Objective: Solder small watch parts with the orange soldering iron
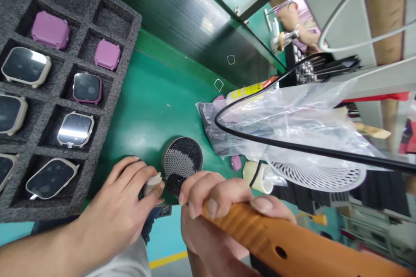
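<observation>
My left hand [125, 197] pinches a small beige watch case [152, 184] near the front edge of the green bench. My right hand [224, 207] is wrapped round an orange electric screwdriver [253, 229], its black nose [175, 184] pointing left at the case. The bit's tip meets the case's edge or lies very close; I cannot tell which. Just behind both hands stands a round dish [182, 156] with a perforated inside and many tiny black pieces, probably screws. Left of my hands, a dark foam tray [112, 108] holds several watch bodies, such as a beige one [76, 129] and a pink one [108, 54].
A clear plastic bag [292, 121] lies on the right, with a black cable [276, 140] crossing it. Beside it are a cream tape roll [258, 177], a small pink piece [235, 162] and a white fan grille [320, 173]. Another person's arm [299, 28] shows beyond the partition.
</observation>
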`<state>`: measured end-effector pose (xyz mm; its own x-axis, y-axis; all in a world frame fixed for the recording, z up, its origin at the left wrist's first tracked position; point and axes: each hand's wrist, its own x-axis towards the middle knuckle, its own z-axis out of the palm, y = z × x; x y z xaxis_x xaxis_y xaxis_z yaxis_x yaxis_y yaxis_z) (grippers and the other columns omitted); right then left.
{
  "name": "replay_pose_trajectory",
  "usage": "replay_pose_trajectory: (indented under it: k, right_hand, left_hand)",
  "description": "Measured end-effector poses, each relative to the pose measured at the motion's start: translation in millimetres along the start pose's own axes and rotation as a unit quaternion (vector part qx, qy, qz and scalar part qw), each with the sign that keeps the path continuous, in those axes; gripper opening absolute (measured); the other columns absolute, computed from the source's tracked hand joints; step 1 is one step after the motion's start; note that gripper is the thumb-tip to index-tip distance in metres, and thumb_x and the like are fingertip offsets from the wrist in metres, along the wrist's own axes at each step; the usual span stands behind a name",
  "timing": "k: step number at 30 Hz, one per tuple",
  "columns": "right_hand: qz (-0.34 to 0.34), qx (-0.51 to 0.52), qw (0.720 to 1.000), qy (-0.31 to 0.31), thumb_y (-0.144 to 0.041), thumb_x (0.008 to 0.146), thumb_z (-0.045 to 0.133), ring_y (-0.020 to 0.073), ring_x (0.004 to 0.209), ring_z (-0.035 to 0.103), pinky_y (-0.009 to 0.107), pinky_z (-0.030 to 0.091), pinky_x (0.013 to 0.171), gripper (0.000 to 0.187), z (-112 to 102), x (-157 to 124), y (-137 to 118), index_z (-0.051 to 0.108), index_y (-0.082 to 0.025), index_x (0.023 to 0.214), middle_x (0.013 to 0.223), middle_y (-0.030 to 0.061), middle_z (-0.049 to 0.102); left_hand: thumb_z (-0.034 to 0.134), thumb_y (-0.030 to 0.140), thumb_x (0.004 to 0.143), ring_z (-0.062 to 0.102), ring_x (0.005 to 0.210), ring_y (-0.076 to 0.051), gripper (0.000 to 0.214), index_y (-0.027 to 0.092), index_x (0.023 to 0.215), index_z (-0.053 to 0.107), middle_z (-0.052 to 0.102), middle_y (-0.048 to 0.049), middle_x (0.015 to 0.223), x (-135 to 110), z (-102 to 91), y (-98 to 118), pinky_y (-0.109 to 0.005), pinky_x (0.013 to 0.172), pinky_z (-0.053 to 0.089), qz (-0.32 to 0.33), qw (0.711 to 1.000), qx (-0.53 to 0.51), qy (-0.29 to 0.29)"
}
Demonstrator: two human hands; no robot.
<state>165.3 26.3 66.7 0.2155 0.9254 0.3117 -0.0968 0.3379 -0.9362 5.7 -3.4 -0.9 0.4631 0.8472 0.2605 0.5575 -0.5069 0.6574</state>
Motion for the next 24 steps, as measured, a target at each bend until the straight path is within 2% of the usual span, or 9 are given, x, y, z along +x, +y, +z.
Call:
replay_pose_trajectory:
  k: [3,6,11,14,17,21,24]
  right_hand:
    - [0.023,-0.008,1.0,0.0,-0.047,0.106,0.048,0.0168,0.06,0.06,0.038,0.052,0.054,0.028,4.8,0.5,-5.4,0.061,-0.028,0.122,0.077,-0.0033,0.06]
    - [0.041,-0.032,0.999,0.01,-0.047,0.105,0.048,0.0194,0.06,0.059,0.043,0.054,0.056,0.026,5.5,-1.2,-8.9,0.063,-0.033,0.12,0.075,-0.0025,0.057]
    - [0.114,-0.041,0.989,-0.09,-0.047,0.105,0.045,0.0228,0.058,0.058,0.047,0.055,0.058,0.029,-0.2,1.7,-7.8,0.071,-0.034,0.103,0.066,-0.0014,0.053]
    - [0.068,-0.015,0.996,-0.055,-0.045,0.103,0.051,0.0205,0.06,0.059,0.044,0.056,0.058,0.023,2.0,2.9,-5.5,0.067,-0.037,0.118,0.072,-0.0025,0.058]
    - [0.03,-0.001,0.999,-0.037,-0.046,0.103,0.052,0.0199,0.062,0.059,0.042,0.055,0.056,0.027,6.4,0.2,-2.4,0.063,-0.034,0.125,0.075,-0.0016,0.06]
    - [0.019,0.002,0.999,-0.042,-0.066,0.098,0.056,0.0204,0.062,0.06,0.04,0.053,0.054,0.04,4.2,-4.1,5.1,0.061,-0.036,0.124,0.078,-0.0015,0.059]
    - [0.021,0.061,0.997,-0.046,-0.077,0.095,0.051,0.0178,0.061,0.058,0.039,0.051,0.054,0.051,0.6,-2.1,8.3,0.06,-0.035,0.122,0.081,-0.0023,0.06]
  left_hand:
    - [0.064,0.014,0.096,0.055,0.123,-0.031,0.025,0.019,0.12,0.073,0.065,-0.0128,0.127,-0.1,0.5,-0.3,-0.058,0.12,0.039,-0.002,1.0,-0.002,0.001]
    - [0.064,0.014,0.096,0.055,0.124,-0.032,0.026,0.018,0.12,0.072,0.065,-0.0129,0.127,-0.6,-0.1,-0.5,-0.058,0.12,0.038,-0.001,1.0,-0.004,0.0]
    - [0.061,0.014,0.097,0.055,0.125,-0.033,0.025,0.018,0.119,0.072,0.065,-0.0133,0.128,-0.3,-0.5,-1.0,-0.058,0.12,0.038,-0.002,1.0,-0.009,-0.005]
    - [0.06,0.013,0.097,0.056,0.124,-0.032,0.025,0.018,0.119,0.072,0.066,-0.0132,0.127,0.8,-0.6,-1.2,-0.059,0.119,0.04,-0.001,1.0,-0.005,-0.005]
    - [0.062,0.013,0.097,0.056,0.122,-0.032,0.026,0.019,0.12,0.072,0.066,-0.0131,0.126,1.7,-2.1,-1.1,-0.06,0.117,0.042,0.001,1.0,0.0,-0.006]
    - [0.065,0.014,0.097,0.056,0.119,-0.031,0.021,0.018,0.116,0.071,0.065,-0.0126,0.123,2.2,-5.4,-1.4,-0.06,0.115,0.045,0.012,1.0,0.012,-0.008]
    - [0.066,0.018,0.099,0.054,0.121,-0.033,0.02,0.019,0.118,0.07,0.063,-0.0141,0.127,3.4,-7.0,-1.4,-0.062,0.111,0.047,0.008,1.0,0.014,-0.012]
